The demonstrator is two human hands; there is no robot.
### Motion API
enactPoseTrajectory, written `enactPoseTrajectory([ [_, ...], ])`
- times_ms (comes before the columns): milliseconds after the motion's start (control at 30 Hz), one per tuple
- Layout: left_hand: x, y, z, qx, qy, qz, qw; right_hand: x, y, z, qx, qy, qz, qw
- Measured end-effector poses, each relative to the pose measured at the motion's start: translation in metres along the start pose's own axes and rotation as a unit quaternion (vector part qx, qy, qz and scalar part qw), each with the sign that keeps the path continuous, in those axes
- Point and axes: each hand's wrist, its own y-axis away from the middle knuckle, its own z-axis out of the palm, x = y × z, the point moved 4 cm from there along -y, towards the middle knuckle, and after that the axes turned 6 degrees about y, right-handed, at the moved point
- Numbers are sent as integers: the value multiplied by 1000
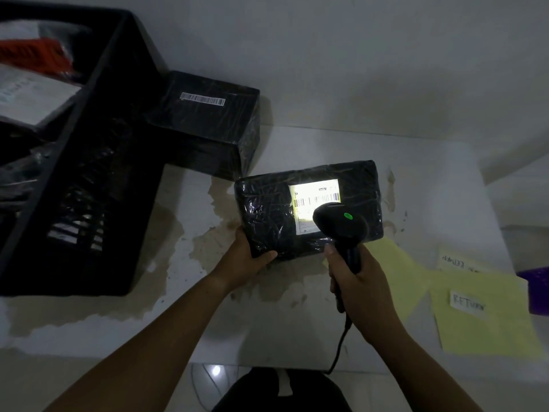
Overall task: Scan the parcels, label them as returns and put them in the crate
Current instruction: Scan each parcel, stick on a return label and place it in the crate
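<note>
A black plastic-wrapped parcel (267,209) lies on the white table (416,162), its white shipping label lit up brightly. My left hand (248,255) grips the parcel's near left corner. My right hand (356,281) holds a black corded barcode scanner (341,224) by its handle, its head just over the label and a green light glowing on top. A second black parcel (208,123) with a barcode strip sits behind, against the black crate (98,162) at the left. Yellow backing sheets (487,328) carrying handwritten "RETURN" labels (468,301) lie at the right.
The crate holds several wrapped parcels, one with a white label and one red. A purple object (537,289) shows at the right edge. Brown stains mark the table around the parcel. The scanner's cable (338,349) hangs over the table's near edge.
</note>
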Motion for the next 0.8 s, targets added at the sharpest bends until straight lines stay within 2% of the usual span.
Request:
enactPoseTrajectory([
  [800,-2,-1,1,2,-4,8,1000,-8,23,-24,-16,10,19,1000],
])
